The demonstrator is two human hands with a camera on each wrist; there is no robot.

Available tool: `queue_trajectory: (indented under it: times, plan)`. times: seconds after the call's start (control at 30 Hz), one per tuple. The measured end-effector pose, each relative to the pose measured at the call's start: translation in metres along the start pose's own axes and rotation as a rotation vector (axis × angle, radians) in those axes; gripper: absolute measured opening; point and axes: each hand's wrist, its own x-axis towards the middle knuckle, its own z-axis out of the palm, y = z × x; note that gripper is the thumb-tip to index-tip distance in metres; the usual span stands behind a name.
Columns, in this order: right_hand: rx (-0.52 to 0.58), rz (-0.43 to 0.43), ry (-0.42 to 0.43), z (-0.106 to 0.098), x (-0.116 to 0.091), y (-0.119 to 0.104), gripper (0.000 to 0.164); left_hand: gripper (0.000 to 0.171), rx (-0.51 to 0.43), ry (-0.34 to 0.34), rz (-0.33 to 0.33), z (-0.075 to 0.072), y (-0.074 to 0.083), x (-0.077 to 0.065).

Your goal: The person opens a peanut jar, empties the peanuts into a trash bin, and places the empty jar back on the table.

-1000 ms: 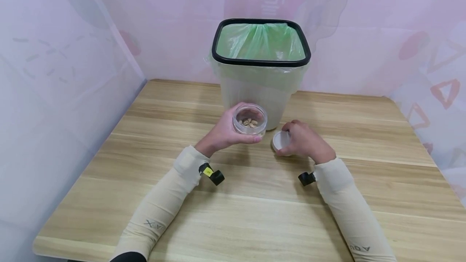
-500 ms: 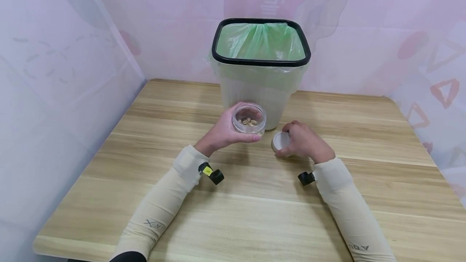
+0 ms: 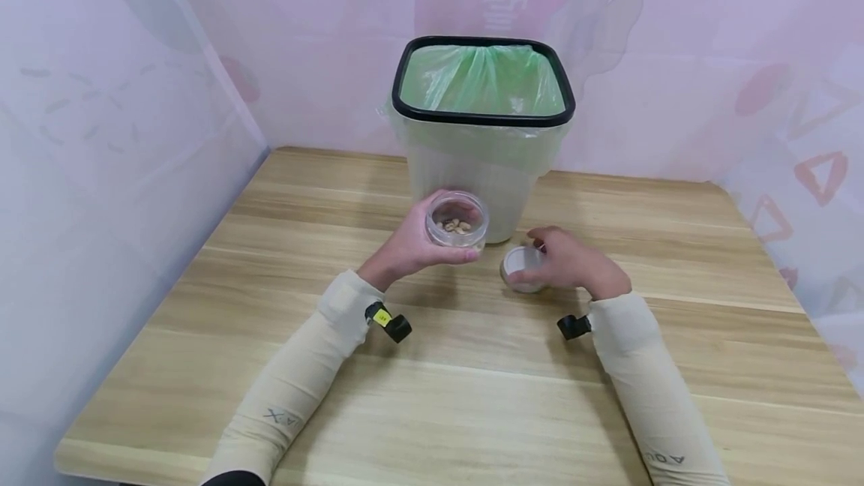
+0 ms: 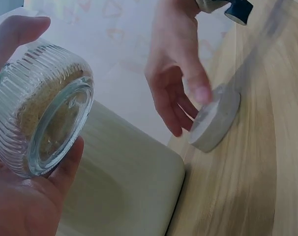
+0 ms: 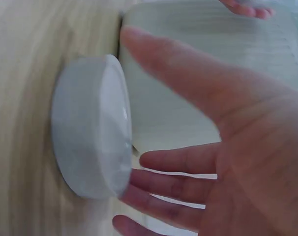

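Observation:
My left hand (image 3: 417, 242) holds a clear ribbed glass jar (image 4: 38, 88) above the table, its open mouth tilted toward me in the head view. Several small tan pieces (image 3: 454, 226), nut-like in look, lie inside at the bottom. To the right, a round white lid (image 3: 518, 265) rests flat on the wooden table. Over the lid's right side is my right hand (image 3: 574, 261), its thumb and fingers spread apart. The right wrist view has the thumb off the lid (image 5: 85, 128) and the fingertips close by its edge.
Right behind the jar stands a pale bin (image 3: 475, 163) with a black rim (image 3: 482, 118) and a green plastic liner (image 3: 486, 81). Printed cloth walls (image 3: 304, 43) enclose the wooden table (image 3: 432, 396) at the back and sides.
The fingers of my right hand have loosened from the lid and shifted slightly right, leaving it on the table. My left hand with the jar has drifted slightly left.

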Motion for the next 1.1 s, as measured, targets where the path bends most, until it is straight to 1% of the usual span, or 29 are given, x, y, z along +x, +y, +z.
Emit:
queue_trajectory:
  times: [0.1,0.3,0.37,0.47,0.57,0.63,0.73,0.9,1.1]
  plan:
    - [0.039,0.003,0.022,-0.008,-0.002,0.004,0.088,0.067,0.010,0.013,-0.014,-0.003,-0.002,-0.002]
    - [0.048,-0.028,0.162,-0.027,-0.009,0.003,0.062,0.065,0.012,0.049,-0.023,-0.011,-0.005,-0.009]
    - [0.051,-0.033,0.202,-0.035,-0.011,0.001,0.055,0.065,0.019,0.057,-0.030,-0.015,-0.005,-0.012]
    - [0.060,-0.019,0.254,-0.046,-0.017,-0.001,0.047,0.063,0.030,0.067,-0.055,-0.022,0.003,-0.018]
    - [0.088,0.006,0.309,-0.059,-0.024,-0.004,0.040,0.061,0.044,0.083,-0.093,-0.028,0.016,-0.025]
    - [0.114,0.018,0.358,-0.067,-0.027,-0.005,0.038,0.060,0.056,0.092,-0.106,-0.033,0.023,-0.028]
    - [0.152,0.028,0.435,-0.077,-0.030,-0.008,0.037,0.061,0.086,0.114,-0.118,-0.042,0.028,-0.032]
    - [0.195,0.039,0.543,-0.094,-0.030,-0.015,0.043,0.061,0.110,0.144,-0.117,-0.060,0.027,-0.035]
    - [0.188,0.030,0.649,-0.112,-0.030,-0.027,0.044,0.062,0.135,0.195,-0.153,-0.086,0.027,-0.037]
